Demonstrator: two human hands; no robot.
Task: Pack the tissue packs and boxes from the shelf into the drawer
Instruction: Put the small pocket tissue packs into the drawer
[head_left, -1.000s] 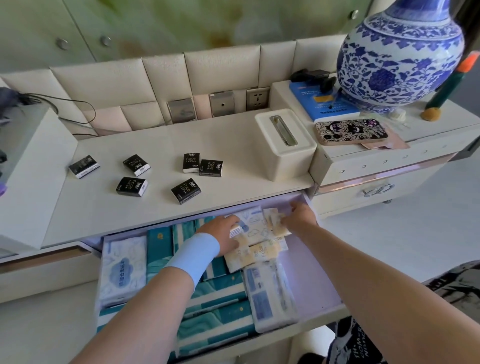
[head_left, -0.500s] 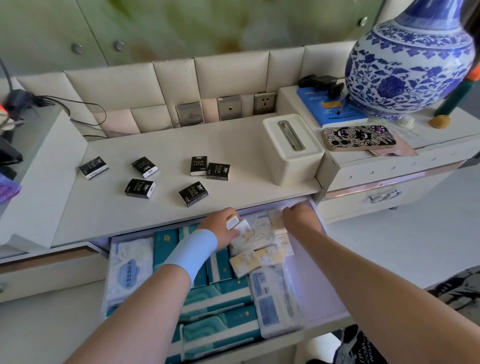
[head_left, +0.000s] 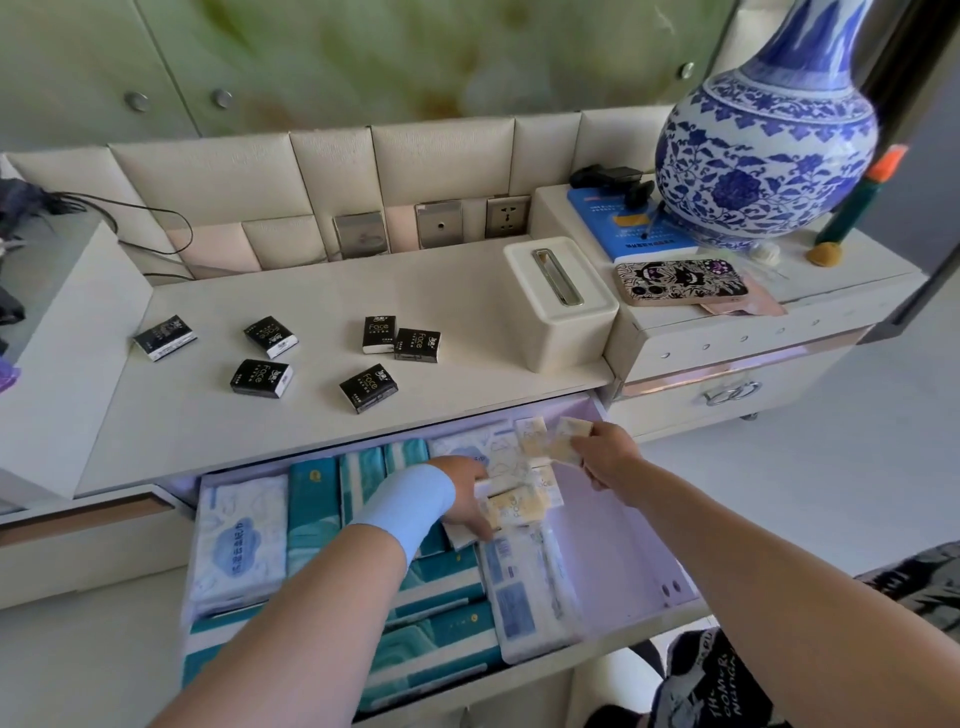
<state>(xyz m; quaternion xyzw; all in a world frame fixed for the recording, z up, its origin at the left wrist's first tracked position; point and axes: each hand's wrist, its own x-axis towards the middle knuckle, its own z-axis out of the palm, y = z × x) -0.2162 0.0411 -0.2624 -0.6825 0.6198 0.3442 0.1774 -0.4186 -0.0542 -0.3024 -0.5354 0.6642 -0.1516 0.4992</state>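
Note:
The open drawer (head_left: 649, 551) holds teal tissue packs (head_left: 441, 577), a white pack with a blue cloud (head_left: 239, 540) on the left and small yellow tissue packs (head_left: 519, 506) near the back. My left hand (head_left: 467, 493), with a light blue wristband, rests on the yellow packs in the drawer's middle. My right hand (head_left: 602, 452) holds one small yellow pack (head_left: 569, 441) above the drawer's back right corner. Several small black tissue packs (head_left: 369, 387) lie scattered on the shelf (head_left: 311, 291). A white tissue box (head_left: 561, 301) stands at the shelf's right end.
A large blue-and-white vase (head_left: 763, 150), a phone in a patterned case (head_left: 680, 283) and a blue booklet (head_left: 623, 223) sit on the raised cabinet to the right. Wall sockets (head_left: 506, 215) line the padded back panel. A cable (head_left: 156, 223) trails at the left.
My right hand has lifted a small yellow pack up and to the right. My left hand has slid down onto the yellow packs in the drawer.

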